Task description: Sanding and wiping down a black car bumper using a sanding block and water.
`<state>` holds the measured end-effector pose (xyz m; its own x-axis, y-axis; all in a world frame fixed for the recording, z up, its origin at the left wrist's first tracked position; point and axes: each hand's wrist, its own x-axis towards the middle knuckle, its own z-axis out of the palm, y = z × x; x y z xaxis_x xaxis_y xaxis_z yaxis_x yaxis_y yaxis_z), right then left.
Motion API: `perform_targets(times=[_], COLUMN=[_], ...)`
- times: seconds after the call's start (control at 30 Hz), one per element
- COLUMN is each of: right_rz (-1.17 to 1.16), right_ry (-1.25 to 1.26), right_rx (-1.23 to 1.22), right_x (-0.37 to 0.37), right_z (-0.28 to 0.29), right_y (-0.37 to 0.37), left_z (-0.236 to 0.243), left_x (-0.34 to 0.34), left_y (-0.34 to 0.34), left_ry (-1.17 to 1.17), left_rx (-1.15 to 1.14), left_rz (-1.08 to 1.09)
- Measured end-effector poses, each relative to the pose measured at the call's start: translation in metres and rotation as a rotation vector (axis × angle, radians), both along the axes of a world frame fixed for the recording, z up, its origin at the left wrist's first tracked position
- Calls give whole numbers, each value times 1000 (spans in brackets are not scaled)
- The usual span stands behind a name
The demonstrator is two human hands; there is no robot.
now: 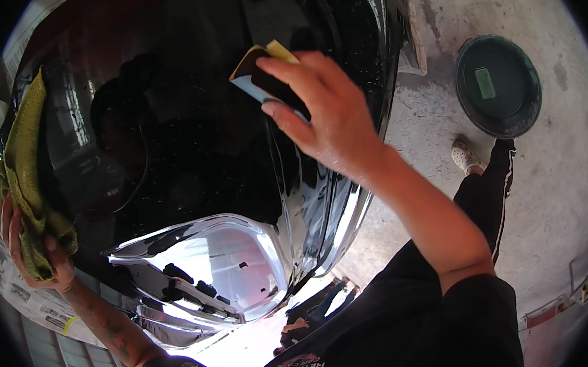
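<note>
My right hand (337,116) is over the glossy black hood (197,170) of a car. Its thumb and fingers pinch a bent piece of sandpaper (248,69), with yellowish, dark and pale blue faces showing. Whether the paper touches the paint I cannot tell. At the far left, my left hand (60,268) grips a bunched olive-green cloth (28,158), whose long end lies up along the side of the hood. Tiny light specks dot the black paint around the right hand. Below sits the clear headlight (242,272).
On the concrete floor (426,120) to the right stands a round dark basin (529,58) with a green rectangular pad (484,83) in it. My foot in a light clog (466,158) is beside it. Printed masking paper (26,298) lies at the lower left.
</note>
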<state>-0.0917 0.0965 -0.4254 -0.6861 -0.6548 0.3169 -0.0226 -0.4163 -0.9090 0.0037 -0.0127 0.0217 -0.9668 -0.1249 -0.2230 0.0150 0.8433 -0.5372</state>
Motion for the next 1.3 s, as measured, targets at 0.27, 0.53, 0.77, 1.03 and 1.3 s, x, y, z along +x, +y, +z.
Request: perform_targets(times=[0.27,0.53,0.77,1.03,1.3], right_rz=[-52,-72,-192,-170,-115], right_ry=[28,34,73,88,-39], right_rx=[11,-24,61,-3,-11], right_x=[61,47,5,35,28], right_z=[4,9,15,6,8], right_y=[20,14,-34,-8,-8], left_z=[3,1,1,-1,7], left_x=[5,5,5,2,6], left_y=[-1,3,-3,2,-2], left_ry=[60,51,33,32,24], left_rx=[53,51,75,55,84], left_rz=[-23,-40,-40,-23,-12])
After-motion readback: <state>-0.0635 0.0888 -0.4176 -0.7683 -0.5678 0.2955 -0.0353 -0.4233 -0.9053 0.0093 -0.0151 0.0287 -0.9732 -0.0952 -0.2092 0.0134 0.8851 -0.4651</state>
